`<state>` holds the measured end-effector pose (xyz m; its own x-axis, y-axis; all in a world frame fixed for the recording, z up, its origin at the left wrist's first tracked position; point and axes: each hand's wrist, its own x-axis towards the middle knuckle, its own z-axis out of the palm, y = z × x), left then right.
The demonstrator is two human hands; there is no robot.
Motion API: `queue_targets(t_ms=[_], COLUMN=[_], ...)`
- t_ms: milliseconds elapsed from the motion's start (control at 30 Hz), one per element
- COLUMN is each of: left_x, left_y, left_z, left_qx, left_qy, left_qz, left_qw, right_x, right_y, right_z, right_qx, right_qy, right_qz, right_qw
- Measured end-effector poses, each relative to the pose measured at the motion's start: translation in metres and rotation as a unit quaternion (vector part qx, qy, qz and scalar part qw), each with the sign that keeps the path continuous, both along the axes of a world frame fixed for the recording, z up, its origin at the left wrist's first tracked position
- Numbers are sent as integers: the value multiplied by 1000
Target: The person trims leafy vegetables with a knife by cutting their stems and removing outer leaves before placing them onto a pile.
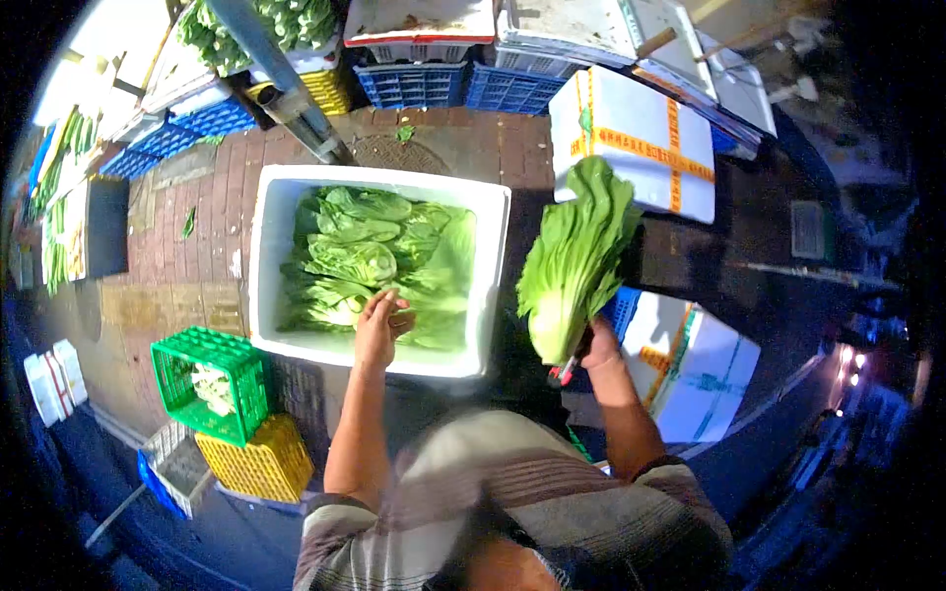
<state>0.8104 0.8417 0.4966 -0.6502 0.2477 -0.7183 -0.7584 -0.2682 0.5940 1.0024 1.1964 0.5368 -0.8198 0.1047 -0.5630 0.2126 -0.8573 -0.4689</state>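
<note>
A white foam box (379, 177) stands in front of me with several heads of leafy greens (365, 231) lying in it. Over its near side is my left hand (382, 320), its fingers curled close to the pale stem ends; whether anything is between them is hidden. My right hand (597, 345), to the right of the box, grips a large head of leafy greens (581, 256) near its pale base, leaves pointing up and away. By that hand a small red-and-white thing (562, 373) shows, too covered to name.
A closed white carton with orange tape (636, 143) lies beyond my right hand, another taped white box (690, 364) beside it. At left are a green crate (212, 379) and a yellow crate (261, 463). Blue crates (409, 87) and a metal pole (286, 89) stand ahead.
</note>
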Motion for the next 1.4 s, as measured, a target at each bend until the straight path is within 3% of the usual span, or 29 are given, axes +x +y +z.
queue_targets(t_ms=[67, 133, 167, 200, 300, 367, 600, 700, 800, 833, 900, 1000, 1067, 1133, 1200, 1233, 1333, 1400], left_x=[14, 23, 29, 28, 28, 24, -34, -80, -124, -140, -166, -202, -225, -231, -232, -232, -248, -258], left_y=[22, 40, 43, 47, 47, 43, 63, 97, 128, 142, 173, 192, 214, 211, 219, 219, 234, 236], left_z=[-2, 22, 30, 42, 48, 33, 24, 12, -43, -66, -62, -102, -99, -107, -117, -123, -108, -101], left_qx=[-15, -7, -20, -29, -57, -32, -7, -101, -171, -199, -243, -265, -330, -460, -519, -516, -617, -612], left_qy=[-19, -25, -25, -19, 0, 0, 63, 52, -3, -20, -45, -19, 49, -8, -42, 12, -47, -69], left_qz=[6, 29, 47, 63, 152, 194, 248, 275, 289, 313, 359, 345, 380, 295, 316, 334, 295, 297], left_qw=[1000, 999, 998, 997, 987, 980, 967, 955, 942, 929, 900, 900, 863, 837, 793, 789, 728, 730], right_x=[-26, -56, -67, -82, -137, -158, -313, -438, -585, -644, -749, -872, -961, -1009, -1057, -1079, -1130, -1157], right_y=[43, 76, 98, 105, 109, 122, 140, 157, 169, 171, 205, 196, 214, 201, 194, 190, 175, 161], right_z=[12, 23, 16, 24, 42, 25, 56, 49, 44, 40, -10, 8, -41, -36, -44, -49, -62, -66], right_qx=[39, 20, -36, 12, 75, 73, 106, 77, 111, 130, 112, 136, 161, 175, 219, 247, 293, 333], right_qy=[-20, -52, -10, -48, 11, 9, 28, 45, 156, 135, 134, 171, 151, 185, 163, 163, 162, 158], right_qz=[8, 14, 81, 72, 53, 37, 43, 45, 69, 52, 120, 114, 141, 134, 118, 115, 123, 128], right_qw=[999, 998, 996, 996, 996, 997, 993, 995, 979, 981, 977, 969, 965, 958, 955, 948, 934, 921])
